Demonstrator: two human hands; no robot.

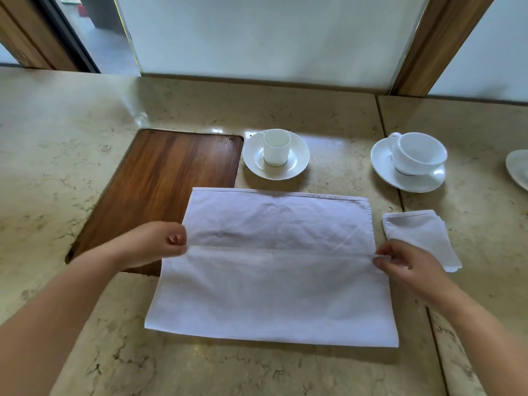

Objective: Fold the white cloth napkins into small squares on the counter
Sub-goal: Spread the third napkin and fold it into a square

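1. Left hand (155, 242): grip closed in a pinch, thumb against curled fingers, on the left end of the napkin's (271, 281) mid-line edge.
2. Right hand (405, 265): grip likewise pinched, fingertips closed on the right end of the same edge.
3. The edge runs taut and straight between the two hands, crossing the napkin about halfway up. The pinched layer lies over the near half; the far half lies single and flat beyond it.
4. The napkin sits on the marble tabletop (71, 115), its left far corner overlapping a wooden inset board (160, 184). Near edge lies flat, close to the viewer.
5. A folded napkin (420, 238), already a small square, lies on the tabletop just beside the right hand, on its far right side, apart from the large one.
6. Beyond the napkin: a small straight cup (275, 148) on a saucer (300, 155), centre; a wider cup (418, 152) on a second saucer (383, 164), to the right.
7. A white dish (518, 167) is cut off at the right frame edge.
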